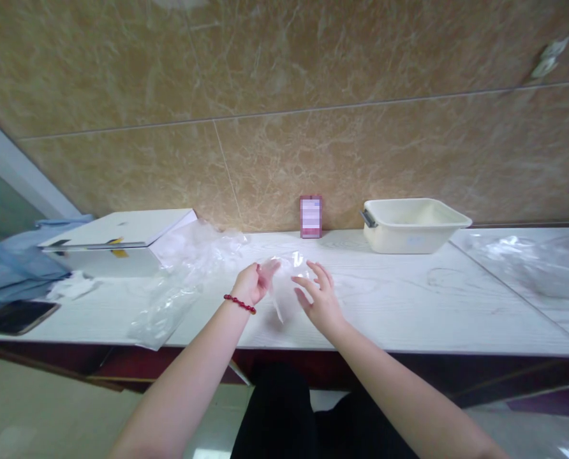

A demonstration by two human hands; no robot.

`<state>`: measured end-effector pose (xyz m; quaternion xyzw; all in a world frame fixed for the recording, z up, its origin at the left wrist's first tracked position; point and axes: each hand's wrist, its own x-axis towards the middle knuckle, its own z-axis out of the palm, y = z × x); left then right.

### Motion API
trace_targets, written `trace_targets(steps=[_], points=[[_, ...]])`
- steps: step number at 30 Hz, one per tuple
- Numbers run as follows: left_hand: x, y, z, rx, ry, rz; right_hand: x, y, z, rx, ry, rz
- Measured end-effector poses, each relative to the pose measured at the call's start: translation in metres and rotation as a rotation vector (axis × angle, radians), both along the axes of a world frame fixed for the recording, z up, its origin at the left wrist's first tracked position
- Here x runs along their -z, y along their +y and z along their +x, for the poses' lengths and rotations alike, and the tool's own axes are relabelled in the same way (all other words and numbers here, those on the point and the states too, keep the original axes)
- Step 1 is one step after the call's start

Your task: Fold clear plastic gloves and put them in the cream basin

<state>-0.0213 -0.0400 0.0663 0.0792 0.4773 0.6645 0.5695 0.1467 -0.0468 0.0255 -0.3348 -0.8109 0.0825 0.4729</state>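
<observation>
A clear plastic bag (pixel 284 290) hangs between my two hands, just above the white tabletop (pixel 394 306). My left hand (pixel 256 280), with a red bead bracelet at the wrist, is closed on the bag's left side. On the other side my right hand (pixel 320 296) is held with its fingers apart and curved toward the film. Its fingertips are close to the bag's right edge; whether they touch it I cannot tell. More clear plastic bags (pixel 184 280) lie in a loose heap to the left of my hands.
A white box (pixel 122 229) stands at the left beside blue cloth (pixel 16 261) and a dark phone (pixel 19 317). Another phone (pixel 310 217) leans upright against the wall. A cream plastic basin (pixel 409 226) sits at the right; clear plastic (pixel 547 261) lies farther right.
</observation>
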Motion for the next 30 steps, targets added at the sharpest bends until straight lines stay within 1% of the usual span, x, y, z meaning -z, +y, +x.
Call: trace_targets(steps=[3,5,6,8,10,12,13,14,16,17,18,19,20,22,23,25,28,30], points=[[0.009,-0.018,-0.004,0.013,-0.003,-0.078,-0.019,0.003,0.012,-0.081,-0.015,-0.003],[0.009,-0.028,-0.01,0.041,-0.01,-0.119,-0.037,0.007,0.02,-0.127,-0.032,-0.065],[0.008,-0.032,-0.013,0.064,-0.021,-0.13,-0.046,0.008,0.025,-0.138,-0.052,-0.111],[0.001,-0.039,-0.018,0.091,-0.051,-0.125,-0.068,0.01,0.033,-0.113,-0.111,-0.189],[-0.007,-0.045,-0.017,0.056,-0.036,-0.053,-0.09,0.01,0.039,-0.059,-0.235,-0.276],[-0.016,-0.054,-0.008,-0.005,0.107,0.119,-0.11,0.008,0.043,0.008,-0.374,-0.307],[-0.02,-0.059,0.0,-0.011,0.238,0.231,-0.12,0.006,0.043,0.038,-0.429,-0.307],[-0.023,-0.065,0.01,0.018,0.402,0.346,-0.128,0.004,0.043,0.068,-0.477,-0.303],[-0.028,-0.077,0.032,0.174,0.779,0.511,-0.141,0.0,0.041,0.095,-0.567,-0.288],[-0.03,-0.082,0.044,0.246,0.955,0.554,-0.145,-0.002,0.04,0.098,-0.608,-0.273],[-0.031,-0.085,0.054,0.27,1.11,0.579,-0.148,-0.004,0.038,0.096,-0.645,-0.255],[-0.033,-0.086,0.062,0.249,1.245,0.593,-0.149,-0.005,0.037,0.092,-0.675,-0.236],[-0.034,-0.086,0.068,0.199,1.356,0.596,-0.15,-0.006,0.036,0.091,-0.699,-0.223],[-0.037,-0.083,0.073,0.101,1.503,0.589,-0.15,-0.008,0.035,0.093,-0.732,-0.227],[-0.039,-0.081,0.072,0.079,1.536,0.576,-0.15,-0.008,0.036,0.092,-0.738,-0.239],[-0.043,-0.075,0.065,0.101,1.526,0.535,-0.151,-0.009,0.039,0.086,-0.726,-0.261],[-0.047,-0.068,0.05,0.192,1.366,0.487,-0.154,-0.009,0.046,0.057,-0.695,-0.278],[-0.046,-0.063,0.04,0.242,1.252,0.487,-0.156,-0.009,0.051,0.031,-0.683,-0.336]])
